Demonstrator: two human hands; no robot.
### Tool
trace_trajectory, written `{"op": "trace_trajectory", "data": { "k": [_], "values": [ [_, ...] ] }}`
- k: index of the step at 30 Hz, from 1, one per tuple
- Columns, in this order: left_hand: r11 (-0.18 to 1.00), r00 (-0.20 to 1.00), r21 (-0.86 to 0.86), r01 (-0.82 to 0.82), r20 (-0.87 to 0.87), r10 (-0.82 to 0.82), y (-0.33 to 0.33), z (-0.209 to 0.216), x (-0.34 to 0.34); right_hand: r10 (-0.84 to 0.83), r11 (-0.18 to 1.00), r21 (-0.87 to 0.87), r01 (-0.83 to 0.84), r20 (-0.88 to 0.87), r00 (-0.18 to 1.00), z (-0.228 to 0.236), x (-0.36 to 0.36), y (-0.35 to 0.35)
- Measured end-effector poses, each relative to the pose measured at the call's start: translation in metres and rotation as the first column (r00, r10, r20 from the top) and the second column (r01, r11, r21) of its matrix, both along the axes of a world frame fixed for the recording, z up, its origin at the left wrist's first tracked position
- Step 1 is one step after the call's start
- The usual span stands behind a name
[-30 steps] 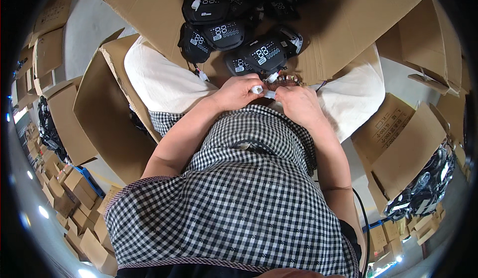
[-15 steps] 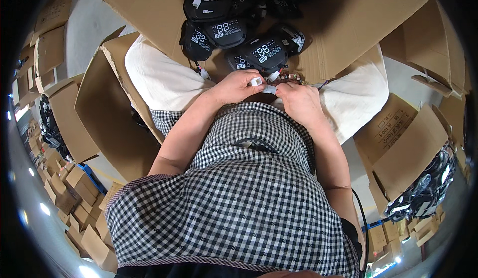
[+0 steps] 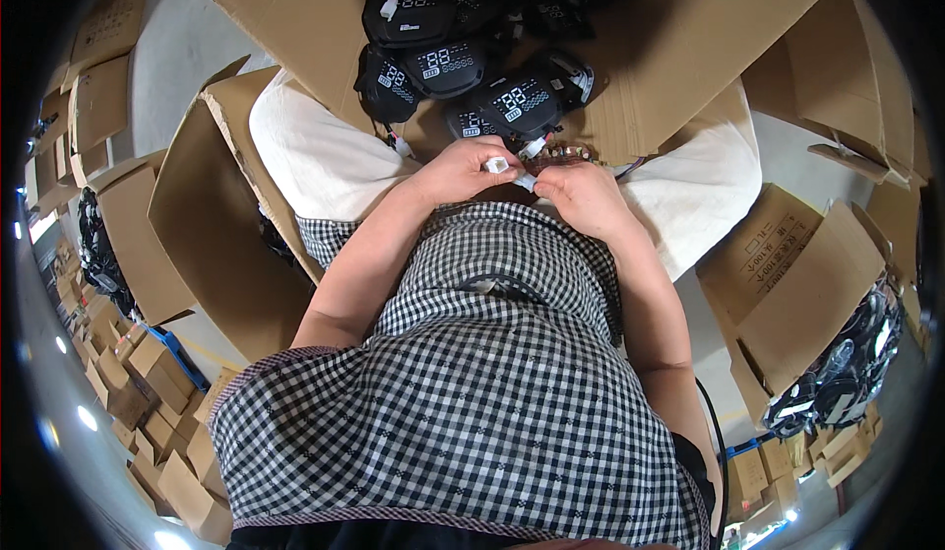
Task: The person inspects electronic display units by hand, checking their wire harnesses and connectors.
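Note:
My left hand [image 3: 461, 172] is closed, with a white plastic connector [image 3: 496, 165] poking out between thumb and fingers. My right hand [image 3: 583, 196] pinches a second, translucent whitish connector [image 3: 526, 181] close against the left fingertips. Whether the two connectors touch is hidden by the fingers. Just beyond my hands lie black instrument displays, the nearest a display [image 3: 522, 100] with white segment digits. A white plug with a red wire [image 3: 533, 146] sits at the near edge of that display. Behind my right fingertips is a small strip of coloured parts [image 3: 561, 153].
A large cardboard sheet or flap [image 3: 689, 48] lies under the displays, across my knees. Open cardboard boxes stand at my left [image 3: 212, 215] and right [image 3: 812, 294]. Plastic-wrapped black items [image 3: 842, 373] fill the right box's lower end. More cartons [image 3: 177, 422] stand farther left.
Both hands have shifted slightly left. My right hand has come closer to the left one, and the translucent connector has tilted. Less of it shows between the fingers.

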State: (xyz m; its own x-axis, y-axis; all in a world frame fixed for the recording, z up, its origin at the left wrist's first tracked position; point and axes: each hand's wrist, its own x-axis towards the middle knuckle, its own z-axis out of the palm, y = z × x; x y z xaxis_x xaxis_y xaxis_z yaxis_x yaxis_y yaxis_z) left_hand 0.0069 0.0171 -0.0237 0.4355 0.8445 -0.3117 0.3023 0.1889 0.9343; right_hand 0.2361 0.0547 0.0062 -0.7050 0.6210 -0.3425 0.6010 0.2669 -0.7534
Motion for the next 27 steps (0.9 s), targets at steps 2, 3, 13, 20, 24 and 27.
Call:
{"op": "trace_trajectory", "data": {
  "k": [2, 3, 13, 20, 24, 27],
  "values": [
    [0.999, 1.0, -0.043, 0.01, 0.024, -0.009, -0.001, 0.0, 0.001, -0.005, 1.0, -0.02, 0.004, -0.059, 0.998, -0.01, 0.0, 0.0],
    [0.996, 0.999, -0.087, 0.021, 0.048, -0.016, 0.0, 0.0, 0.002, -0.011, 0.999, -0.041, 0.006, -0.118, 0.993, -0.014, 0.001, 0.0],
    [0.998, 0.989, -0.002, -0.061, -0.132, 0.06, 0.004, 0.005, 0.005, -0.481, 0.782, -0.388, 0.488, 0.124, 0.868, -0.019, -0.011, -0.002],
    [0.981, 0.98, -0.156, -0.115, 0.146, 0.138, -0.001, 0.005, 0.016, -0.812, 0.216, -0.882, 0.418, 0.075, 0.579, -0.07, -0.029, 0.014],
    [0.92, 0.907, -0.173, -0.353, 0.177, 0.381, -0.003, 0.005, 0.008, -0.737, 0.488, -0.593, 0.64, 0.112, 0.666, -0.085, -0.019, 0.022],
    [0.814, 0.789, -0.038, -0.58, 0.223, 0.573, 0.004, 0.005, -0.004, -0.805, 0.594, 0.031, 0.804, -0.001, 0.594, -0.073, 0.02, 0.047]
  ]
}}
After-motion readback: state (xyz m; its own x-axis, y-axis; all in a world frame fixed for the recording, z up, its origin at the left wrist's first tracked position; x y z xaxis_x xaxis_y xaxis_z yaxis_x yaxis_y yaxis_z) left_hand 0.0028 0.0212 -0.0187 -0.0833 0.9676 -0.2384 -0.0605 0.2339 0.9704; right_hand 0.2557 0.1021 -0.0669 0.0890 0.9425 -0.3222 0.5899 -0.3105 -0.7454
